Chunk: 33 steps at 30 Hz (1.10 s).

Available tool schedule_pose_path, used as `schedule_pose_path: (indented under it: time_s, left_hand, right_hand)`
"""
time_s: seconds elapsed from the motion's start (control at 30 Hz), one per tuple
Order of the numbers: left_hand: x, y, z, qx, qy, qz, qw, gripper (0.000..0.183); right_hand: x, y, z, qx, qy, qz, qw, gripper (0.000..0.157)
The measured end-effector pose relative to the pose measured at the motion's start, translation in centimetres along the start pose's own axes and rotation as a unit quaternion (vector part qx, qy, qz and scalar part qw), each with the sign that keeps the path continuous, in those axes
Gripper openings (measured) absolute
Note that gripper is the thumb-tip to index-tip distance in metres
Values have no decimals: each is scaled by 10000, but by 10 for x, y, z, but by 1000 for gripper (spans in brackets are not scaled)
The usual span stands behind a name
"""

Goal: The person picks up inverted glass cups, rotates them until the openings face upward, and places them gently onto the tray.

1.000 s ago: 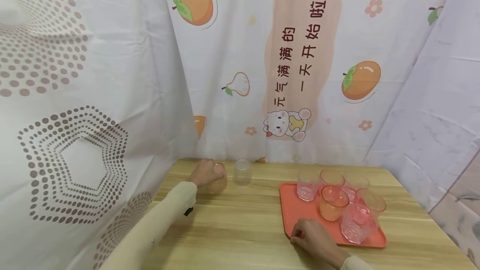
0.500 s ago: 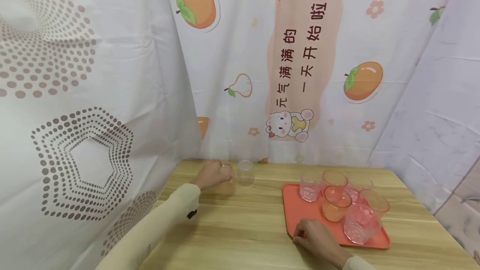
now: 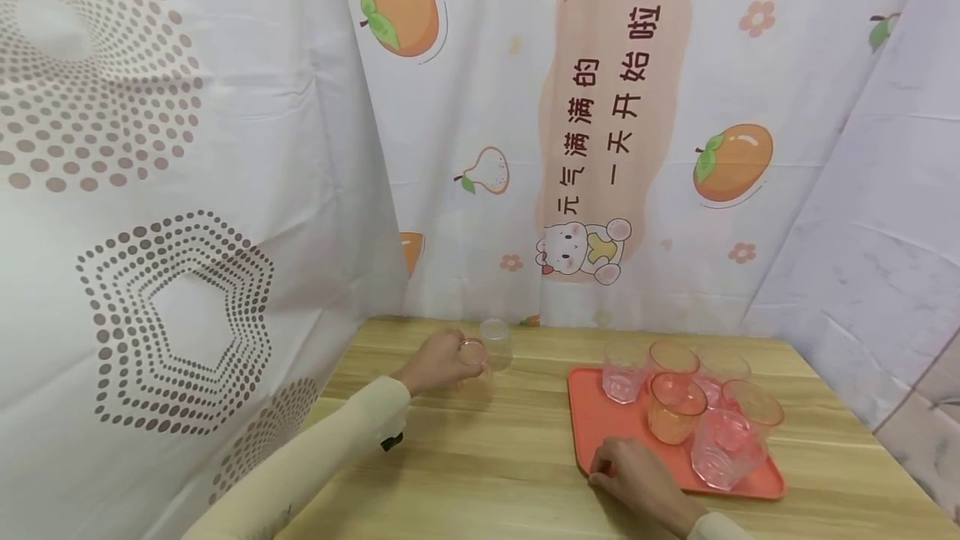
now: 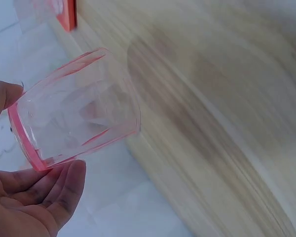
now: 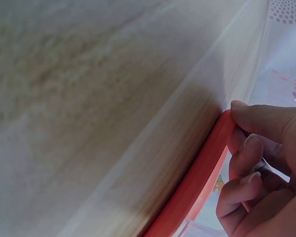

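Note:
My left hand (image 3: 442,361) pinches a see-through pink-rimmed glass (image 4: 76,113) by its rim, thumb on one side and fingers on the other. The glass is at the back left, overlapping a clear glass (image 3: 497,348) in the head view. At the front right, my right hand (image 3: 637,477) grips the near left corner of a red tray (image 3: 588,411). Its thumb lies at the tray's rim (image 5: 202,173) in the right wrist view, with the other fingers curled beneath it. Several clear, pink and orange glasses crowd the tray, among them an orange glass (image 3: 675,419) and a faceted clear glass (image 3: 726,452).
The wood-patterned table (image 3: 450,465) runs back to a white printed curtain (image 3: 480,90). Another curtain (image 3: 300,148) closes off the left side, and a pale one (image 3: 870,190) hangs on the right.
My left hand has moved to the right with the pink-rimmed glass, toward the clear glass. The right hand stays at the tray corner. The head view has shifted slightly.

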<state>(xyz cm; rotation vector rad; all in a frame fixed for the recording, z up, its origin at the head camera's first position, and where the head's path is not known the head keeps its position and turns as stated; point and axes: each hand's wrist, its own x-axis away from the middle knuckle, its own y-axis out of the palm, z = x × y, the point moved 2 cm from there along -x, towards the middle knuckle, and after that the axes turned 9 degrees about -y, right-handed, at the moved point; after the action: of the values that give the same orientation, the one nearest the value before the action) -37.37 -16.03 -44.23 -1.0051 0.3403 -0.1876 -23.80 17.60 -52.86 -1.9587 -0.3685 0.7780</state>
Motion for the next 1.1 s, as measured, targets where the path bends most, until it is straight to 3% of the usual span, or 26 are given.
schedule_pose_path:
  time_s: [0.2,0.4,0.6,0.87,1.1]
  left_hand:
    - [7,7,13,-108,142,-127,9998,38]
    - [11,12,23,86,337,-201,9992,33]
    - [20,19,32,279,400,-394,9980,37]
    - [26,31,42,158,607,-526,9966,49]
    - [35,40,48,188,750,-635,9950,43]
  right_hand:
    - [0,0,0,49,0,-13,10000,21]
    - [0,-2,-1,5,-14,-29,10000,21]
    - [0,-2,-2,34,38,-45,10000,22]
    - [1,-2,0,96,-13,12,10000,22]
    - [1,-1,2,98,-20,14,9999,21]
